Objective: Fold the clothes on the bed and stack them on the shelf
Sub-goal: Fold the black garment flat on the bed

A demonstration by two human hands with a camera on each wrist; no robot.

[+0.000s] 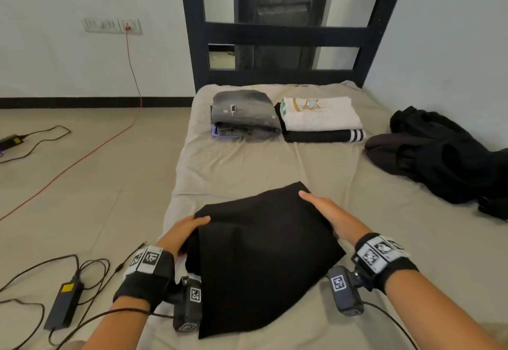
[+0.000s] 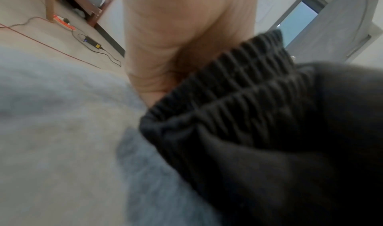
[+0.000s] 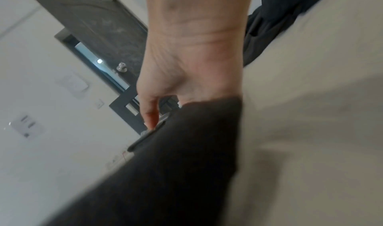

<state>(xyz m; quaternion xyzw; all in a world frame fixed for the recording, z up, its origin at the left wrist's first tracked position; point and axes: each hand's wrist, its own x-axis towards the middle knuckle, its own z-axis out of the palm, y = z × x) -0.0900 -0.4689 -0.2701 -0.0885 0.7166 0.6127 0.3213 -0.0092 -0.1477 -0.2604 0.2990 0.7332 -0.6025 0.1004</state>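
A folded black garment (image 1: 264,248) lies on the near part of the beige bed (image 1: 247,165). My left hand (image 1: 184,233) grips its left edge, thumb on top and fingers tucked under. My right hand (image 1: 330,215) holds the right edge, with one finger stretched along the top corner. In the left wrist view the palm of my left hand (image 2: 176,41) meets the ribbed waistband of the black garment (image 2: 259,106). In the right wrist view my right hand (image 3: 192,57) has its thumb on the black garment (image 3: 176,164), and the cloth hides the fingers.
Two folded stacks sit at the bed's far end: a grey one (image 1: 243,114) and a white top on black (image 1: 321,114). An unfolded black heap (image 1: 439,157) lies at the right. The black shelf (image 1: 291,36) stands behind. A power adapter (image 1: 64,303) and a red cable (image 1: 82,157) cross the floor at left.
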